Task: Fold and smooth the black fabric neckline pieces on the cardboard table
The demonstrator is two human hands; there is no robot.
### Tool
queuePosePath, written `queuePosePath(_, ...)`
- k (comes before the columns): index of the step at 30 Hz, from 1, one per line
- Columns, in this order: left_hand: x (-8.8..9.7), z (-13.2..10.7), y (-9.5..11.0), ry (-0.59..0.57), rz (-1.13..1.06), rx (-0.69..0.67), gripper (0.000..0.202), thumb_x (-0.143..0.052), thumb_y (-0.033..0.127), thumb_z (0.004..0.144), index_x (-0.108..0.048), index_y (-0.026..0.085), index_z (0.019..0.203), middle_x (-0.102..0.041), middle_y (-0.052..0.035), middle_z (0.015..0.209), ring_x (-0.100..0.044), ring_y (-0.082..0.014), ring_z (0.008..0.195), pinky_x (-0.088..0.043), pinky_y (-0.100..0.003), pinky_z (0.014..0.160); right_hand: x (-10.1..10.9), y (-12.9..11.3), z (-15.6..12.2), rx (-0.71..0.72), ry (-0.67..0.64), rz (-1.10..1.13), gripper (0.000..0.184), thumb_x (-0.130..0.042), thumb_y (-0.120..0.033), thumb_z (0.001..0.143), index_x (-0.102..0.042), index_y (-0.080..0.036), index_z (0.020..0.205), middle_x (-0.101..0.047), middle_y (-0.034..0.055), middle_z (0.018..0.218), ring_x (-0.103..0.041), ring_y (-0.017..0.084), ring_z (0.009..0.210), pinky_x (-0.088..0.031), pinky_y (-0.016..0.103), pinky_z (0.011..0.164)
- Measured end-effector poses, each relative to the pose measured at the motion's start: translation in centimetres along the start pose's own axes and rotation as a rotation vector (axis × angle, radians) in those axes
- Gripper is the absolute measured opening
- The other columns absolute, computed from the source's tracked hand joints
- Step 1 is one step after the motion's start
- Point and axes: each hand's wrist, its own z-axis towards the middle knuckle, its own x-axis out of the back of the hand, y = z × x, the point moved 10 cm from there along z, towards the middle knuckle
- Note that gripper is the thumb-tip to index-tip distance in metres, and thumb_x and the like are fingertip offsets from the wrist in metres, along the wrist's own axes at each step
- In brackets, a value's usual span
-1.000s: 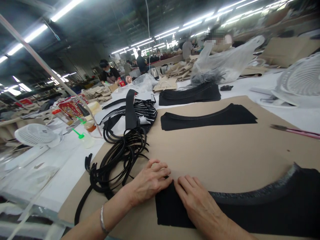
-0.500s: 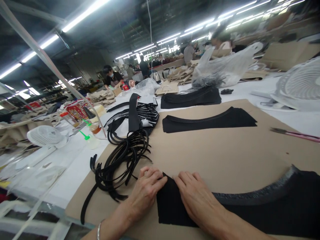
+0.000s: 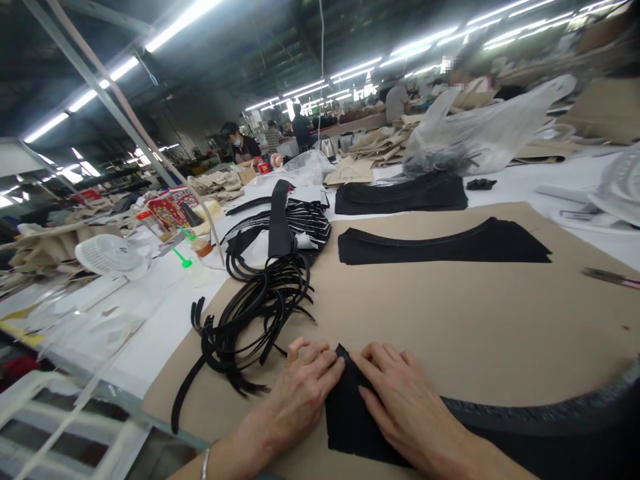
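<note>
My left hand (image 3: 303,390) and my right hand (image 3: 400,400) rest side by side on the near end of a curved black fabric piece (image 3: 525,433) that lies on a brown cardboard sheet (image 3: 450,313). The left fingertips curl against the piece's upper left corner and pinch it. The right hand lies flat on the cloth with fingers stretched out. A tangle of black straps (image 3: 250,313) lies just left of my left hand.
Two more stacks of black curved pieces (image 3: 440,243) (image 3: 400,193) lie farther back. A striped cloth (image 3: 300,220), a small white fan (image 3: 113,257), green-capped bottles (image 3: 193,267) and a plastic bag (image 3: 480,133) stand around. Other people work at far tables.
The view has shifted left and down slightly. My left fingers have curled in closer onto the corner of the black piece; the right hand stays flat on it.
</note>
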Motion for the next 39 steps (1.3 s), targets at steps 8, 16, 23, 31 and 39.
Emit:
queuePosePath(8,-0.3,-0.3,0.1,-0.018,0.059,0.022,0.032,-0.040,0.016,0.097,-0.053,0.019,0.126,-0.064,-0.0048,0.114,-0.047,-0.0188,0.117,-0.022,-0.040,0.104,0.4,0.7,0.1,-0.023,0.068,-0.013,0.039,-0.049,-0.012,0.086,-0.057,-0.026,0.121,-0.056,0.0077,0.117,-0.049,0.024,0.105,-0.036,0.041,0.085)
queuePosePath(16,-0.2,-0.3,0.4,-0.011,0.049,0.020,0.033,-0.035,0.014,0.097,-0.051,0.018,0.126,-0.064,-0.0048,0.112,-0.048,-0.0200,0.116,-0.019,-0.041,0.104,0.3,-0.3,-0.2,0.065,0.109,-0.131,0.041,-0.045,-0.011,0.087,-0.058,-0.025,0.123,-0.058,0.0062,0.125,-0.050,0.026,0.108,-0.035,0.049,0.091)
queuePosePath(23,-0.3,-0.3,0.3,-0.038,0.061,0.033,0.035,-0.040,0.013,0.095,-0.049,0.019,0.128,-0.064,-0.0044,0.113,-0.047,-0.0194,0.118,-0.020,-0.041,0.105,-1.7,-1.3,-1.2,0.240,0.234,-0.319,0.058,-0.043,0.000,0.074,-0.052,-0.017,0.129,-0.056,0.0116,0.129,-0.047,0.032,0.118,-0.030,0.057,0.098)
queuePosePath(31,-0.3,-0.5,0.1,-0.022,0.052,0.049,0.036,-0.035,0.014,0.097,-0.049,0.019,0.130,-0.064,-0.0053,0.115,-0.047,-0.0200,0.118,-0.016,-0.041,0.106,-0.2,-1.3,1.3,0.109,0.026,-0.188,0.039,-0.045,-0.004,0.080,-0.060,-0.021,0.112,-0.061,0.0064,0.106,-0.051,0.024,0.089,-0.034,0.043,0.078)
queuePosePath(39,-0.7,-0.7,-0.1,-0.024,0.026,0.073,0.035,-0.037,0.016,0.098,-0.049,0.020,0.131,-0.063,-0.0048,0.117,-0.046,-0.0190,0.118,-0.015,-0.040,0.106,-0.5,-1.6,1.4,0.105,-0.001,-0.166,0.042,-0.043,-0.001,0.080,-0.059,-0.019,0.115,-0.059,0.0072,0.106,-0.049,0.023,0.091,-0.030,0.041,0.079)
